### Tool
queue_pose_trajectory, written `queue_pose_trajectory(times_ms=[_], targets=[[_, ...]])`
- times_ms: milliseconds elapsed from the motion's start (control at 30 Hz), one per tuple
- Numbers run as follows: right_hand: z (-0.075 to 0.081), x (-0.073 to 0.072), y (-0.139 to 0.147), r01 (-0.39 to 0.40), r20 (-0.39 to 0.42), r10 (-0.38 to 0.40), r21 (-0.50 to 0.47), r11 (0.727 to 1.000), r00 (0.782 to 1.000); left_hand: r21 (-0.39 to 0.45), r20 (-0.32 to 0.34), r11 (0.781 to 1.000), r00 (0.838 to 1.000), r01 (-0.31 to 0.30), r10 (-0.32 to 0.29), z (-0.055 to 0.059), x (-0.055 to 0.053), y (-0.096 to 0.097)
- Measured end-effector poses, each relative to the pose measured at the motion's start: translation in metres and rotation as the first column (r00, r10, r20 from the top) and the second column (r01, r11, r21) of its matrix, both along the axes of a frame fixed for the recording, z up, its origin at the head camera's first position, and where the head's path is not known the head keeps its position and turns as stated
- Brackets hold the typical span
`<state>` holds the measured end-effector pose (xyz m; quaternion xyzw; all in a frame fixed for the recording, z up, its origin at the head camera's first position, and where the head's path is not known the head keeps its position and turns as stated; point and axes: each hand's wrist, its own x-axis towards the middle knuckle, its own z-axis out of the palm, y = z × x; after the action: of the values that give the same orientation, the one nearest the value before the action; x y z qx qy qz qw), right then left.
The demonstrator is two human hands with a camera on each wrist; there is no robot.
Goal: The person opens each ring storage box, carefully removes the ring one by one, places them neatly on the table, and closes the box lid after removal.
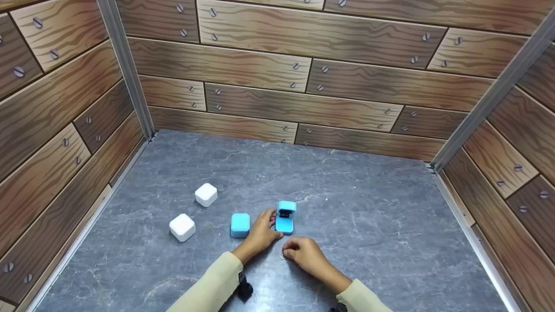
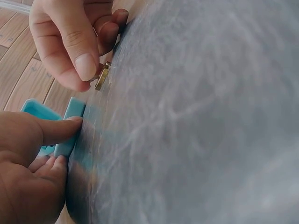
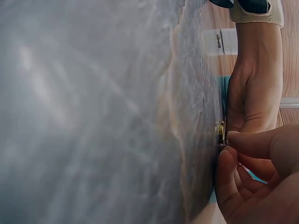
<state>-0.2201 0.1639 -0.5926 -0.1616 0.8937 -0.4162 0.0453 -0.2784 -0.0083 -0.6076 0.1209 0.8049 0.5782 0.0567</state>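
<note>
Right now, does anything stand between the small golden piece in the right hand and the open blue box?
The left hand, thumb at the near-left corner of the open blue box; otherwise, nothing visible blocks the small golden piece.

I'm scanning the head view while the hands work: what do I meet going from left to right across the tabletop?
Nearer white box → farther white box → closed turquoise box → left hand → open turquoise jewelry box → right hand.
</note>
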Motion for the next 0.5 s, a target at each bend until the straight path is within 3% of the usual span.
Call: queue_pose_trajectory(times_ms=[500], targets=[[0.0035,-0.0006,-0.0013,0.037,0.049,-0.033,-0.079,0.996,0.998,-0.007,-0.001,1.000,1.000,-0.008,0.008,-0.0001,0.0002,0.0013]])
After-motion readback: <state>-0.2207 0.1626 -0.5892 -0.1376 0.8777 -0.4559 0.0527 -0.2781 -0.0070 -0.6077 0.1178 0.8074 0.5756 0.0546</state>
